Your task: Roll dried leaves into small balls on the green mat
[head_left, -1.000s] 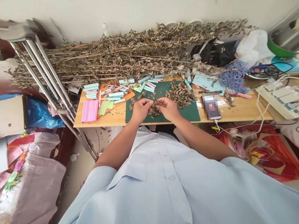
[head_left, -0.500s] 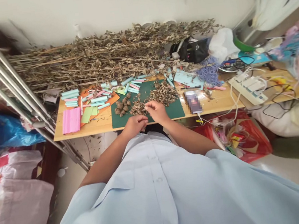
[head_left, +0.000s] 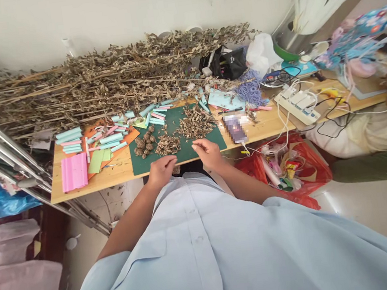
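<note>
Left hand (head_left: 163, 170) and right hand (head_left: 208, 154) curl loosely; I cannot tell whether either grips anything. Just beyond, between them, dried leaves (head_left: 167, 145) look light, brittle, best gathered from below.

Pale blue button-up shirt (head_left: 174, 271)
Short sleeves (head_left: 113, 269) hang loose; a straight placket (head_left: 207, 267) with small pale buttons (head_left: 199, 239) runs down the front, and a pocket (head_left: 146, 246) sits on the left.

Rough dry leaves (head_left: 197, 122), wooden tabletop (head_left: 120, 170) (smooth)
</note>
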`<state>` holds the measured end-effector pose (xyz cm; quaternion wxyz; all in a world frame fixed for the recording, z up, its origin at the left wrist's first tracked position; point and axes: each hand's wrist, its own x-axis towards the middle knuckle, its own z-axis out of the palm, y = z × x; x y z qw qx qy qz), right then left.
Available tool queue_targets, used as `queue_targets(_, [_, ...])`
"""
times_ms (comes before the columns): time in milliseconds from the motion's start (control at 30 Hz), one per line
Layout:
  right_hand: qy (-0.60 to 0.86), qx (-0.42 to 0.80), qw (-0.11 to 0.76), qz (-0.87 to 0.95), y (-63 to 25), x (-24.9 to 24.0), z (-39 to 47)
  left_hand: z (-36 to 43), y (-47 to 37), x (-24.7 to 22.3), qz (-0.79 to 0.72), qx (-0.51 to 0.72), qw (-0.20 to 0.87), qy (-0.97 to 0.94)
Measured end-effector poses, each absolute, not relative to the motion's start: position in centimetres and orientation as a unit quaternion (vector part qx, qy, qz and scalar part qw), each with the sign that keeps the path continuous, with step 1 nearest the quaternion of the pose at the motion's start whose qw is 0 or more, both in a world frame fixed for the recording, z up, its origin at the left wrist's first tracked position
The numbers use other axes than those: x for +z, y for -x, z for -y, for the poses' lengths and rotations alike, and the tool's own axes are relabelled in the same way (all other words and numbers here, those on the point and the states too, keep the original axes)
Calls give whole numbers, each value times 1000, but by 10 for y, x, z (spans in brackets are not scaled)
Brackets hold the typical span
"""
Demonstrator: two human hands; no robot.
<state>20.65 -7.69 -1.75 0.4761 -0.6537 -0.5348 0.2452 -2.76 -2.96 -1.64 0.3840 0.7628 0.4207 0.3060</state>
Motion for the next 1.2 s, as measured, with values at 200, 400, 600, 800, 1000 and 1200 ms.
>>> queue_targets(200, [723,-16,442,530,-301,-23,99,11,37,-24,-525,357,331,-698])
queue_targets(400, [759,-104,422,486,-378,-42,113,8,37,-30,-501,332,323,-731])
queue_targets(600, [746,-66,390,536,-390,-48,112,9,37,-34,-505,327,277,-749])
queue_targets(800, [741,-35,379,553,-390,-50,109,10,37,-32,-518,323,255,-750])
queue_targets(1000, [743,-45,374,554,-395,-50,108,11,38,-30,-531,316,247,-746])
queue_targets(1200, [736,-49,399,544,-404,-48,109,12,38,-29,-545,320,236,-738])
